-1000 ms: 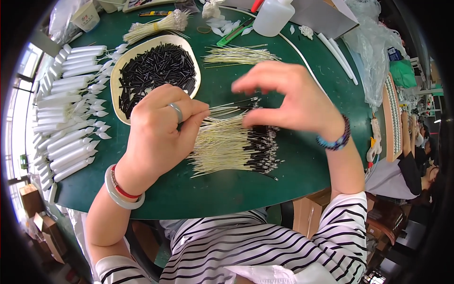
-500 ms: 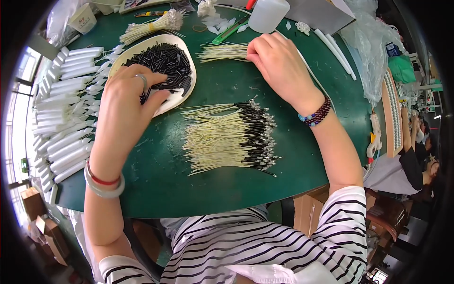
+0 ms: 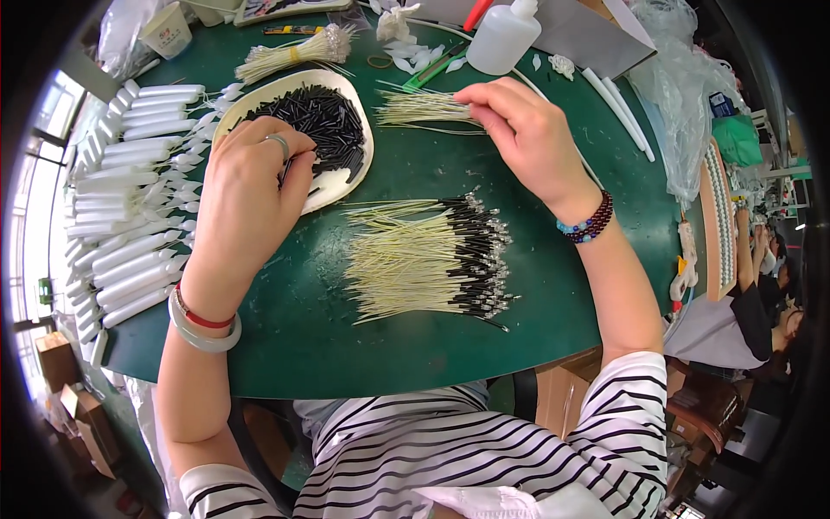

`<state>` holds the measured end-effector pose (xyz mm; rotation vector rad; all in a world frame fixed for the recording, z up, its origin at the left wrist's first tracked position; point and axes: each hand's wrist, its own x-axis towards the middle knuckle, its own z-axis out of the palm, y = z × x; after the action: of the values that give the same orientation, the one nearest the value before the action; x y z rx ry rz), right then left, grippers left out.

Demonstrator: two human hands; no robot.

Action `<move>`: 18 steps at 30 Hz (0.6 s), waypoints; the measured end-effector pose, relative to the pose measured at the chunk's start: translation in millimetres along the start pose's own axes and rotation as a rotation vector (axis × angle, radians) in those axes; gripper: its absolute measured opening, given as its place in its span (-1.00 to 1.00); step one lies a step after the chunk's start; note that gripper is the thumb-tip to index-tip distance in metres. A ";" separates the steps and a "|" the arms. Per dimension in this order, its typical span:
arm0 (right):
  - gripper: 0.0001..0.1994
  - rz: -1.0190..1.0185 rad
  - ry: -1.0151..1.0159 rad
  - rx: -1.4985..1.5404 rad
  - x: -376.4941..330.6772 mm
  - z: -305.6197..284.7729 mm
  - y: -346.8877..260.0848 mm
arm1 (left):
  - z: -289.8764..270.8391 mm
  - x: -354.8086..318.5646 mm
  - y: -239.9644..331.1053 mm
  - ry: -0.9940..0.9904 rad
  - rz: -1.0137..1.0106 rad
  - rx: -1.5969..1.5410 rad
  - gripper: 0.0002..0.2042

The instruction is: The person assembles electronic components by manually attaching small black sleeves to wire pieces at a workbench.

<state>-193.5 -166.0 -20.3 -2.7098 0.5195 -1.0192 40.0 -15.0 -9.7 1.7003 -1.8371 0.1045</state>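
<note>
My left hand (image 3: 251, 177) hangs over the near-left side of a cream tray (image 3: 367, 154) heaped with short black tubes (image 3: 324, 121). Its thumb and forefinger are pinched together; whatever lies between the tips is hidden. At the far side of the table, my right hand (image 3: 532, 138) has its fingers closed at the right end of a loose bundle of thin pale-yellow wires (image 3: 419, 108). Between my forearms lies a wide row of similar wires (image 3: 402, 259), with black tubes (image 3: 474, 259) and small shiny tips at their right ends.
White candle-shaped pieces (image 3: 130, 268) are stacked along the left. Behind the tray lies a tied wire bundle (image 3: 294, 56). A green cutter (image 3: 432, 69), a white bottle (image 3: 506, 39) and white tubes (image 3: 618, 112) lie at the back. Clear plastic bags (image 3: 666, 95) hang at the right.
My left thumb and forefinger have come together over the tray. My right hand has lowered slightly toward me, its fingers still at the wires' right end. The whole view has shifted slightly.
</note>
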 end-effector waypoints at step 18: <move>-0.89 0.161 0.069 0.175 -1.7 -10.8 0.4 | 7.5 1.2 15.1 0.133 0.157 -0.135 -0.91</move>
<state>-201.9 -166.5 -13.4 -2.4445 0.6184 -1.0638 23.2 -17.0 -9.8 1.4224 -1.8333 0.1505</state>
